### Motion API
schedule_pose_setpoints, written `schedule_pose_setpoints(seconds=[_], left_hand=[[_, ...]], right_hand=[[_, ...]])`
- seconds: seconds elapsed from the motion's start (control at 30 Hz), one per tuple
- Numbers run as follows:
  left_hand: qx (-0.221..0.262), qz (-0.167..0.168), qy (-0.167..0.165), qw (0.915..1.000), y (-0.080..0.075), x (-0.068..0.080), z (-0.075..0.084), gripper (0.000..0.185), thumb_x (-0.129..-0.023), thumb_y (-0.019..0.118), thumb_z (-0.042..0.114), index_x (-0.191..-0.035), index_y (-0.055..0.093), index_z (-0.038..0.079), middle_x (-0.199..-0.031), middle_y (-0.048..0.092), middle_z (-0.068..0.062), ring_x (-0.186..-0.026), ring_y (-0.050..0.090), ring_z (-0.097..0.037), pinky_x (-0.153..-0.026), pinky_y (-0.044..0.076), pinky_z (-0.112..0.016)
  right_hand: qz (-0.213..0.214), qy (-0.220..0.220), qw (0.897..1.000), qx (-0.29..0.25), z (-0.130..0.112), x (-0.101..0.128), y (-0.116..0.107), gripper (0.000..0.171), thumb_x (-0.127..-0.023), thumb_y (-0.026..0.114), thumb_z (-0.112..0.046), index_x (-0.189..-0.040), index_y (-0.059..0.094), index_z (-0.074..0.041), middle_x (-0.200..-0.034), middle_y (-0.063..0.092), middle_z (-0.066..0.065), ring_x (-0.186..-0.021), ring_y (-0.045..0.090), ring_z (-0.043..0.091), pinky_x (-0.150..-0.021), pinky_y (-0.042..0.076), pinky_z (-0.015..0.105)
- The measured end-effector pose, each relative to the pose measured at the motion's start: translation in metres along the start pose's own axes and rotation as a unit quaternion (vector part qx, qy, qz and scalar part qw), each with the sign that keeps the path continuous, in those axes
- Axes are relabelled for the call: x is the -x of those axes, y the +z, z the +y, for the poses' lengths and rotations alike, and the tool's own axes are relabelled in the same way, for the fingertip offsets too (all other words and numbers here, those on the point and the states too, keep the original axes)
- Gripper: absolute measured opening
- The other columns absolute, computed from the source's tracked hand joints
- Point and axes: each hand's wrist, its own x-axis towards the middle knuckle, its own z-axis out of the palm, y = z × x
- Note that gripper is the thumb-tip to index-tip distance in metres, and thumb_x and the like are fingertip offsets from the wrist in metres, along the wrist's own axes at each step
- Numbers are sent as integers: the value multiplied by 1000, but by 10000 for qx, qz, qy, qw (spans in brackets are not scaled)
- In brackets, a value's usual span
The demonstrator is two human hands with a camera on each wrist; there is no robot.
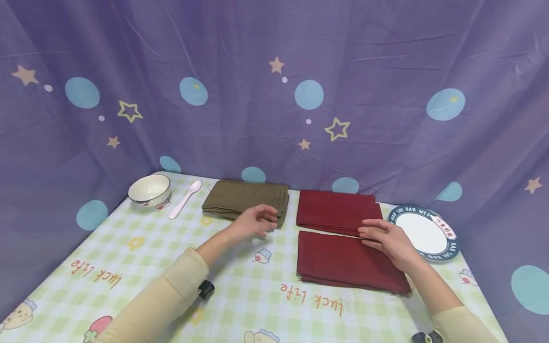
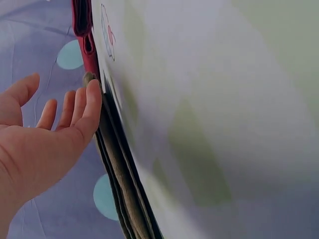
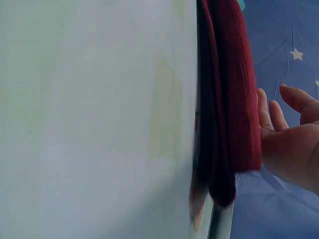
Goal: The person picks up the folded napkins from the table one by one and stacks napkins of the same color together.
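A folded olive-brown cloth (image 1: pixel 240 196) lies at the back middle of the table. My left hand (image 1: pixel 253 223) is at its front right corner, fingers loosely bent and holding nothing. In the left wrist view the left hand (image 2: pixel 50 134) shows its palm beside the layered edge of that cloth (image 2: pixel 119 174). To the right lie two folded red cloths, a back one (image 1: pixel 334 208) and a front one (image 1: pixel 343 262). Above the right part of the front one is my right hand (image 1: pixel 392 243), its fingers relaxed with nothing in them. The right wrist view has red cloth (image 3: pixel 241 99) partly covering the fingers.
A white bowl (image 1: pixel 147 190) stands at the back left, with a pale pink spoon (image 1: pixel 185 200) beside it. At the right is a blue-rimmed white plate (image 1: pixel 422 233), just past the red cloths. A purple curtain (image 1: pixel 257 95) hangs behind the checked tablecloth (image 1: pixel 163 247).
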Motion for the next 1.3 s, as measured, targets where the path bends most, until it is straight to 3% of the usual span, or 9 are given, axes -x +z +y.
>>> schedule_pose_setpoints(seconds=[0.37, 0.83, 1.0, 1.3], left_hand=[[-1, -354, -192, 9992, 11, -1, -2, 46, -98, 67, 13, -141, 53, 1, -128, 59, -18, -105, 63, -22, -82, 58, -46], [182, -646, -211, 9975, 21, -3, 1, 50, -97, 68, 13, -142, 50, -3, -131, 56, -24, -108, 61, -24, -85, 58, -47], [370, -777, -273, 9959, 27, -7, 2, 50, -97, 68, 12, -141, 49, -3, -130, 56, -24, -106, 63, -23, -85, 58, -47], [605, -826, -431, 9938, 43, -13, 4, 47, -95, 68, 4, -137, 50, -6, -121, 58, -23, -100, 63, -26, -82, 59, -45]], right_hand=[[288, 27, 9996, -6, 0, 18, -26, 44, -100, 64, -6, -137, 47, 12, -112, 73, 4, -103, 69, 18, -91, 56, 36], [507, 69, 9987, 82, -3, 39, -57, 21, -100, 63, -5, -119, 66, -13, -106, 73, -2, -99, 70, 13, -88, 57, 33], [544, 169, 9983, 134, -2, 45, -64, 22, -101, 63, -5, -122, 63, -5, -104, 74, -1, -99, 70, 12, -88, 57, 33], [654, 429, 9881, 1321, -4, 57, -65, 42, -98, 68, -10, -132, 56, 12, -104, 73, -2, -96, 68, 7, -84, 59, 36]])
